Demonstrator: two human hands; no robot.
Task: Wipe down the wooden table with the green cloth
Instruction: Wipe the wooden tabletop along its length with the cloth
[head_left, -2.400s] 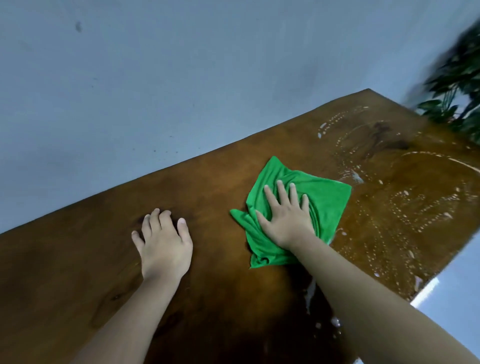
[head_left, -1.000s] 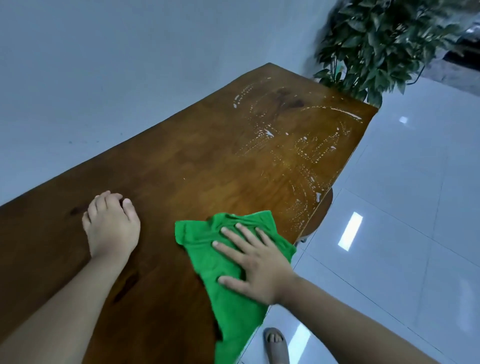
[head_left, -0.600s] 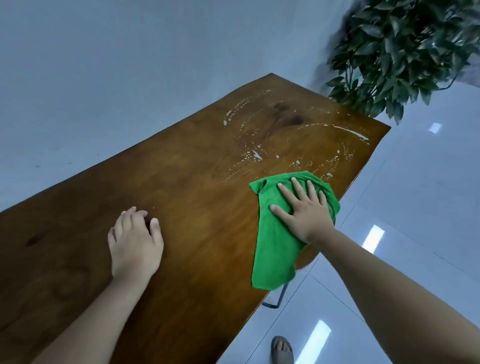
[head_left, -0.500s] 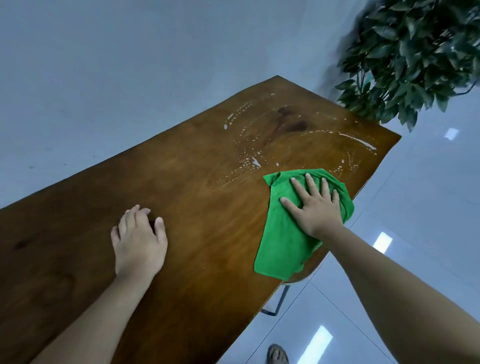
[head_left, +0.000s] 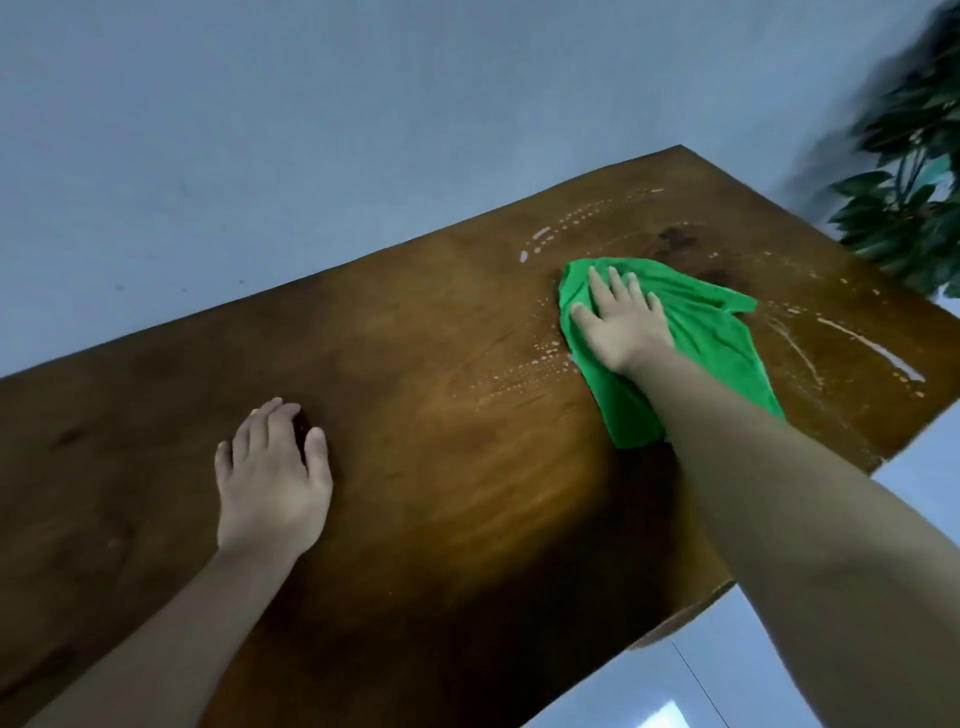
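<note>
Wet-streaked wooden table (head_left: 441, 364) against grey wall (head_left: 311, 130), plant (head_left: 904, 208) beside.

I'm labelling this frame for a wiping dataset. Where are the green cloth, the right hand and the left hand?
green cloth (head_left: 722, 338): head view, bare fabric right of the knuckles.
right hand (head_left: 623, 327): head view, back of the hand.
left hand (head_left: 270, 493): head view, back of the hand.

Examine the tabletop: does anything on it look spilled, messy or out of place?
Yes. White foamy streaks and droplets arc across the far right part of the wooden table, around the green cloth under the right hand. The left part looks clean.
</note>
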